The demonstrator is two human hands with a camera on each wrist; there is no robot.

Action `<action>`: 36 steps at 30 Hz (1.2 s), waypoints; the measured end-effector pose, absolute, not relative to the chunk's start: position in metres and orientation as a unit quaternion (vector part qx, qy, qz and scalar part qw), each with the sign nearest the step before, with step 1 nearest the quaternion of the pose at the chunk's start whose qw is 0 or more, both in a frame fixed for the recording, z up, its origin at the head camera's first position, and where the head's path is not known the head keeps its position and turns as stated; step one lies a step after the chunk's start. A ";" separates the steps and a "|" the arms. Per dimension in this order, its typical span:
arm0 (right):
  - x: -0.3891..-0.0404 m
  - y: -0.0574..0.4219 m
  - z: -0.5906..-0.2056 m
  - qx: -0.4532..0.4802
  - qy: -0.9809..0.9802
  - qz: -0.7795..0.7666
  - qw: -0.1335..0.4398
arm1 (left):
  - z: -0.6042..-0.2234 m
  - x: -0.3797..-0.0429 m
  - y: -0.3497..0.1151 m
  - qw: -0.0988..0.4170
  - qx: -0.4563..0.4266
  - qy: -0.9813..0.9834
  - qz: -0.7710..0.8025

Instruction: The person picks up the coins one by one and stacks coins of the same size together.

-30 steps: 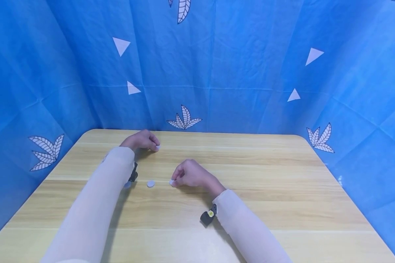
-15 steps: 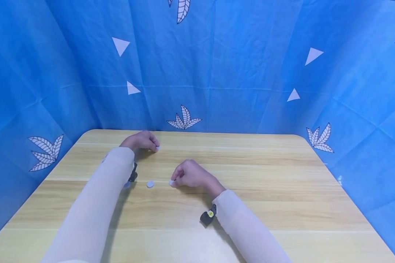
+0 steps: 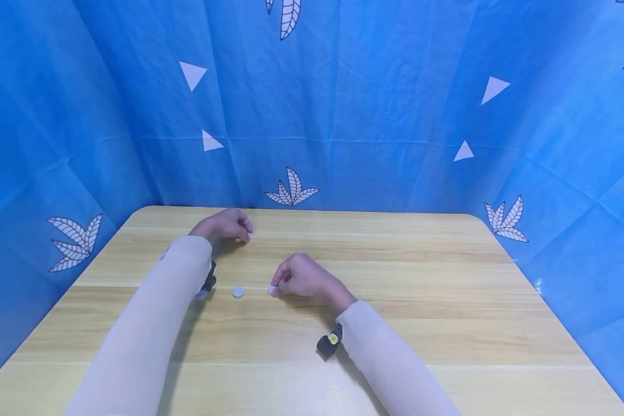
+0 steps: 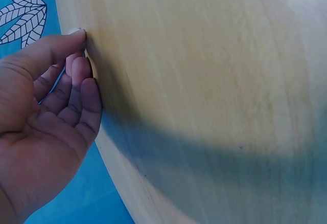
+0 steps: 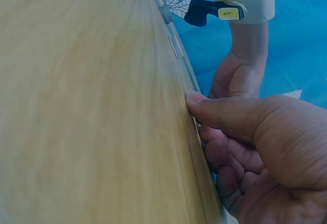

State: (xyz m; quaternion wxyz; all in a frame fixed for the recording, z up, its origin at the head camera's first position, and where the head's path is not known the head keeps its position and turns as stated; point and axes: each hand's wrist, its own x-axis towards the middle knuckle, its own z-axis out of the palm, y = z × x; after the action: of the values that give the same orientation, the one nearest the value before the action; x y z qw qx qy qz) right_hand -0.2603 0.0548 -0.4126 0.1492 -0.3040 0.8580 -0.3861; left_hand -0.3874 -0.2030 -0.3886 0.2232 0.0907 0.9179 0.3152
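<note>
At the far left of the table, my left hand [image 3: 227, 224] pinches a small white disc [image 3: 251, 236] at the tabletop. Its thumb and fingertips hide most of that disc in the left wrist view. Nearer the middle, my right hand [image 3: 301, 275] holds another white round piece [image 3: 271, 289] by thumb and finger, low against the wood. A loose white disc [image 3: 238, 292] lies flat to the left of the right hand. Farther left, one more pale disc [image 3: 201, 294] shows partly beneath the left wrist.
The wooden table [image 3: 447, 289] has rounded far corners. Blue curtains [image 3: 385, 115] with leaf and triangle prints hang behind it and at both sides. Each wrist carries a black camera mount [image 3: 329, 343]. The left forearm [image 3: 145, 323] stretches over the table's left part.
</note>
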 end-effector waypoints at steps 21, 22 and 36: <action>-0.262 0.056 -0.416 -0.311 0.856 -0.389 0.141 | -0.383 -0.380 -0.208 0.220 0.081 0.889 0.394; -0.262 0.056 -0.416 -0.311 0.856 -0.389 0.141 | -0.383 -0.380 -0.208 0.220 0.082 0.888 0.396; -0.262 0.055 -0.416 -0.307 0.857 -0.387 0.145 | -0.379 -0.373 -0.209 0.211 0.104 0.891 0.388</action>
State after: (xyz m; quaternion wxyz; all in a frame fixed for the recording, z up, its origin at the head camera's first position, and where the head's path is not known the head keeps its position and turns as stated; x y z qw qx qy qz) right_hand -0.2616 0.0553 -0.4163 0.1450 -0.3069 0.8572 -0.3874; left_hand -0.3730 -0.2088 -0.3791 0.2109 0.1044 0.8911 0.3880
